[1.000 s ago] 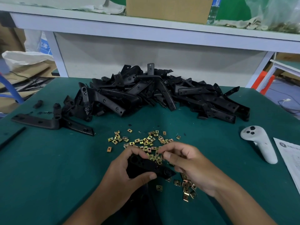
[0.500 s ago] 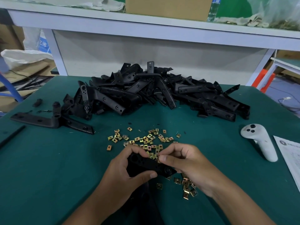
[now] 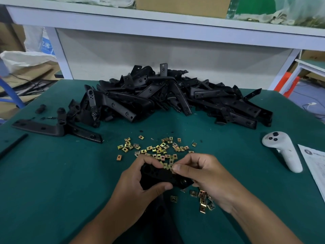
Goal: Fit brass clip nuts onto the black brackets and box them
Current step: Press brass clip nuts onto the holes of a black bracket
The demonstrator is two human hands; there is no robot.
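Left hand (image 3: 140,189) grips black bracket (image 3: 163,176), right hand (image 3: 202,175) pinching its upper edge

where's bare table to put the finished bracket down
Bare green mat left of the left hand, below the lone bracket; another patch between the nuts and the controller. Crowded: bracket pile and around both hands.

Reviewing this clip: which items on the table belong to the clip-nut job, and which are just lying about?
Job: bracket held in left hand; right hand; loose brass clip nuts; bracket pile.
Lying about: white controller; printed sheet; cardboard box.
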